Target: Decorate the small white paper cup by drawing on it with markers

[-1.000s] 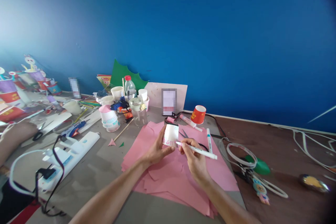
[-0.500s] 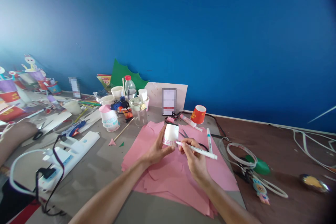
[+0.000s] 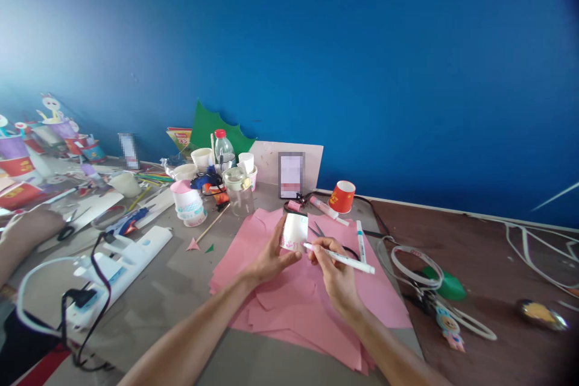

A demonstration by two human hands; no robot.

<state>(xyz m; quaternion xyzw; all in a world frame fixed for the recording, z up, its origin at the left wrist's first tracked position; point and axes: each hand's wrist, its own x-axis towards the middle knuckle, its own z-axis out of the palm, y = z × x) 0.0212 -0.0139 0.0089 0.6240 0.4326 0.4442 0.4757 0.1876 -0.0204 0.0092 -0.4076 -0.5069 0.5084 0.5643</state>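
My left hand (image 3: 272, 256) is closed round the side of a white paper cup (image 3: 296, 229), tilted, with pink marks drawn along its lower edge. In my right hand (image 3: 333, 268) is a white marker (image 3: 350, 262), its tip at the lower right of the cup. Both hands are over a stack of pink paper sheets (image 3: 294, 319). Scissors (image 3: 318, 229) lie on the paper behind my right hand, partly hidden by it. A second marker (image 3: 360, 240) with a teal band rests to the right.
An upside-down red paper cup (image 3: 342, 197) and a propped phone (image 3: 291, 175) stand behind. Left are a glass jar (image 3: 239, 193), stacked cups (image 3: 189, 205), a power strip (image 3: 122, 277) and another person's hand (image 3: 34, 229). Cables (image 3: 418, 265) lie at right.
Hardly anything differs. The marker in my right hand has shifted very slightly at the cup's lower edge; my left hand holds the cup in the same place.
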